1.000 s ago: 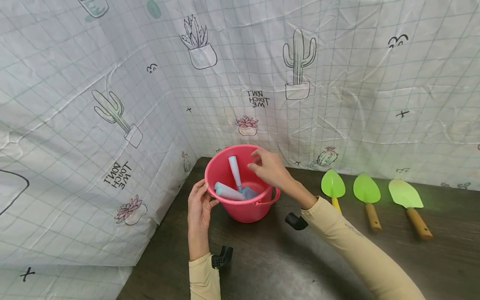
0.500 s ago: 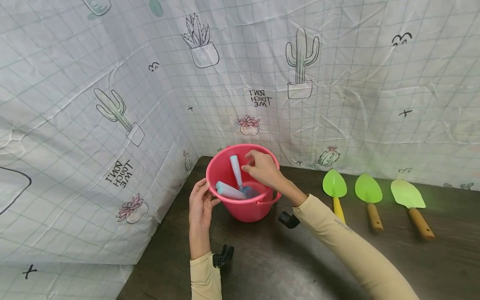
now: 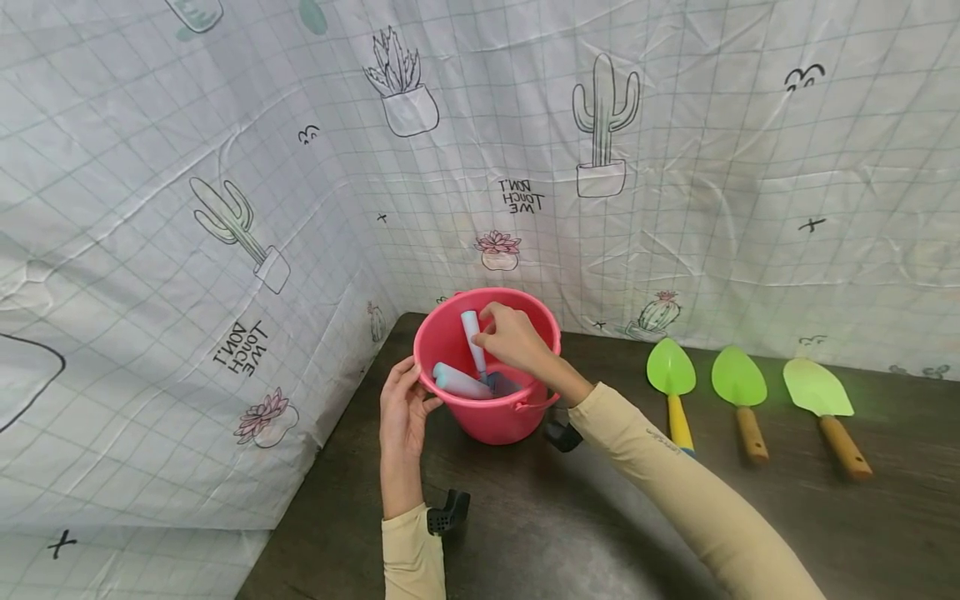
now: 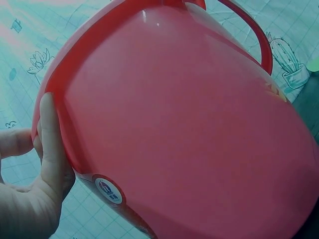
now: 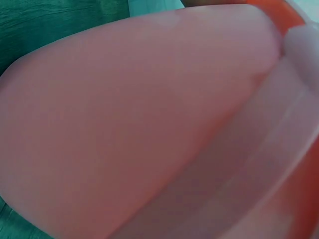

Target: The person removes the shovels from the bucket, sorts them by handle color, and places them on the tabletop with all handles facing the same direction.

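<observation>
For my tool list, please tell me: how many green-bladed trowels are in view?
3, on the table, right of the pink bucket: the yellow-handled trowel nearest it, then the middle trowel, then the rightmost trowel, both wooden-handled. The bucket may hide more.

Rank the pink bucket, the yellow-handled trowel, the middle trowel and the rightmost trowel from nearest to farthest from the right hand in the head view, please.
1. Pink bucket: right hand at its opening.
2. Yellow-handled trowel: right of the bucket.
3. Middle trowel: next rightward.
4. Rightmost trowel: farthest right.
</observation>
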`<state>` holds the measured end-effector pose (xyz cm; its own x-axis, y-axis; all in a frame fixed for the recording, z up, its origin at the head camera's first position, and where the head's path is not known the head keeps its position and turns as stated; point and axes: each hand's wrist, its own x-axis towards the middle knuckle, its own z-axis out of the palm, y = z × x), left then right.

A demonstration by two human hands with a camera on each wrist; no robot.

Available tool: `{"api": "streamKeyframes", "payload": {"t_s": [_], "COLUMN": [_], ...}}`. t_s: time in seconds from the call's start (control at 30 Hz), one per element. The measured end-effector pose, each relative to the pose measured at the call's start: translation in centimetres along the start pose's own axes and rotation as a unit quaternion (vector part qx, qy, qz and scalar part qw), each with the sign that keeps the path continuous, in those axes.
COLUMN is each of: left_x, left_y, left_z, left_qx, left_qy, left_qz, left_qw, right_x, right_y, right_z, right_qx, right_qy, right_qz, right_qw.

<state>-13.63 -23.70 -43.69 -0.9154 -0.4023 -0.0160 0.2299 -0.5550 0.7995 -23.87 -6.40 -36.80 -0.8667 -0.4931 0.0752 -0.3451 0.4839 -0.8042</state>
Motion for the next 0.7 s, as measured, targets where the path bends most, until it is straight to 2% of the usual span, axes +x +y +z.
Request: {"api": "streamKeyframes", "payload": {"t_s": [0.33, 0.7], "left_x": [0.1, 0.0], "left_y": [0.0, 0.1], "left_z": [-0.2, -0.1], "left_qx": [0.002, -0.013], "left_qy": [0.001, -0.007], "left_qz": [0.0, 0.001], "left_qw": [1.0, 0.9999], "right_x": [0.5, 1.3], "right_y": [-0.1, 0.0], "right_z": [0.4, 1.0], "right_qx": [0.013, 0.0], "right_qy": [-0.011, -0.009], "right_qz": [0.01, 0.016], "right_qw": [0.9998, 0.9998]}}
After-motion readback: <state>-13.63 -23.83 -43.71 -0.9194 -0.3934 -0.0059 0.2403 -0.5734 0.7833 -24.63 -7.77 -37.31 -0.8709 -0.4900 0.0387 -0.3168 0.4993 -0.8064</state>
